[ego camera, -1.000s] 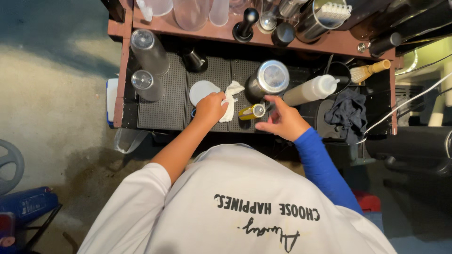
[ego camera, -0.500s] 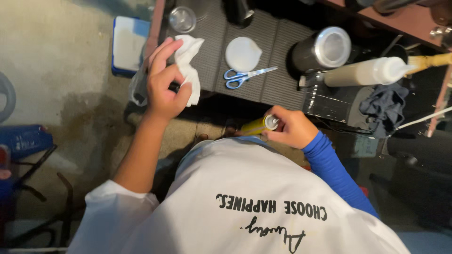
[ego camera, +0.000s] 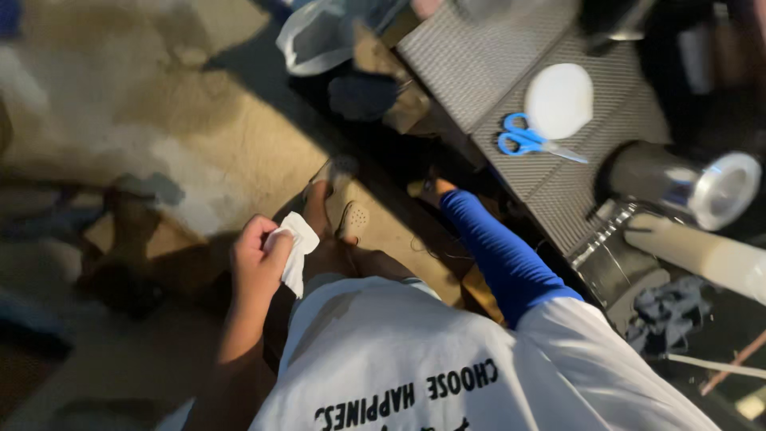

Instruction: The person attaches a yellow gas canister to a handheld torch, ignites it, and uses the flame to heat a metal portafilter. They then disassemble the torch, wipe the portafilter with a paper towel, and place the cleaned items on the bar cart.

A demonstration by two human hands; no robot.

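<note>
- Pinching a crumpled white tissue [ego camera: 294, 249] between thumb and fingers, my left hand [ego camera: 257, 263] is closed on it, low over the sandy floor [ego camera: 199, 128] at about eight o'clock in view.
- It looks feather-light, soft and limp, easy to tear, so I judge a gentle bunching hold at its middle suits best.
- My right hand is hidden beyond its blue sleeve [ego camera: 499, 255]; I cannot tell its grip.
- Up at two o'clock, blue scissors [ego camera: 527, 142] lie touching a white round lid [ego camera: 558, 100] on the ribbed mat [ego camera: 487, 72], with a steel shaker [ego camera: 686, 183] at three.
</note>
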